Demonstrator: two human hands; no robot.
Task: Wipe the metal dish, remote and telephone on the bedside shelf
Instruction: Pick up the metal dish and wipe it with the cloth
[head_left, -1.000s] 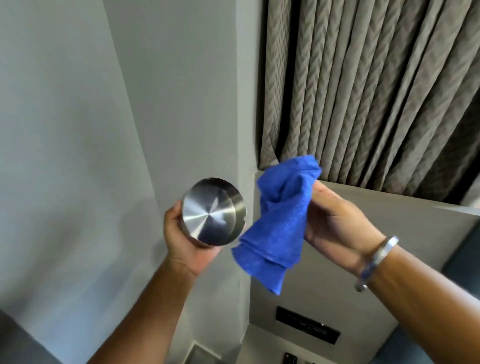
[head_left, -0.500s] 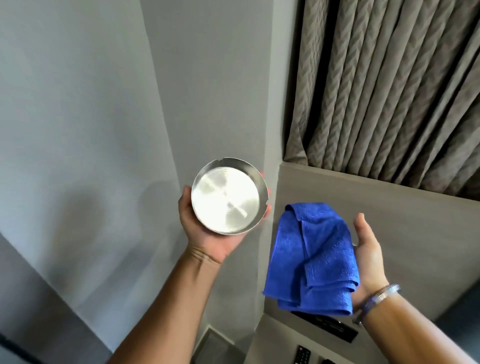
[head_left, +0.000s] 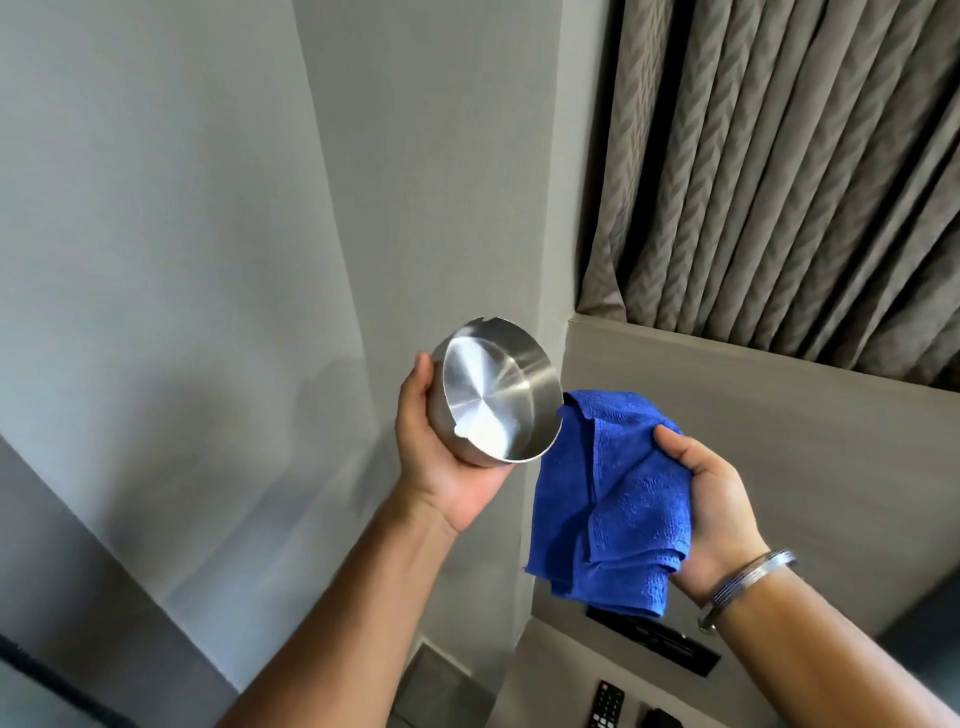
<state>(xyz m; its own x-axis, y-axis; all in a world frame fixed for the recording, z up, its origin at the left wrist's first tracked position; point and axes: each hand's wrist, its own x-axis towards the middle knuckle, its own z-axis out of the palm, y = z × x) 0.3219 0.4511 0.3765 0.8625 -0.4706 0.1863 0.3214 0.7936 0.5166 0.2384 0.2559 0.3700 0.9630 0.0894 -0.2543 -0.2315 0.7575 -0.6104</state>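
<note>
While both forearms are raised before a pale grey wall (head_left: 182, 260), the left hand (head_left: 441, 467) grasps the metal dish (head_left: 496, 392) from beneath and behind, thumb on the rim at 9 o'clock, palm under the wall at 6 o'clock; the other fingers are hidden behind the dish. Item: metal dish, round, brushed steel, shallow, notches in its rim, held in the air and tilted so that its open inside faces the camera, a bright glare low in the bowl. Item: blue cloth (head_left: 623, 499), folded and bunched, at 4 o'clock of the dish, its upper corner passing just behind the dish's rim. The right hand (head_left: 711, 499) is closed around the cloth, thumb over the front folds, fingers behind; a metal bracelet (head_left: 748, 582) sits on that wrist. Item: remote (head_left: 605, 704), black, lying on the bedside shelf (head_left: 545, 670) at 6 o'clock of the cloth, well below both hands. Item: dark object (head_left: 660, 719) just right of the remote, cut by the frame edge, too little shown to identify. Item: patterned curtain (head_left: 779, 166), pleated, at 1 o'clock above a grey panel (head_left: 779, 426).
</note>
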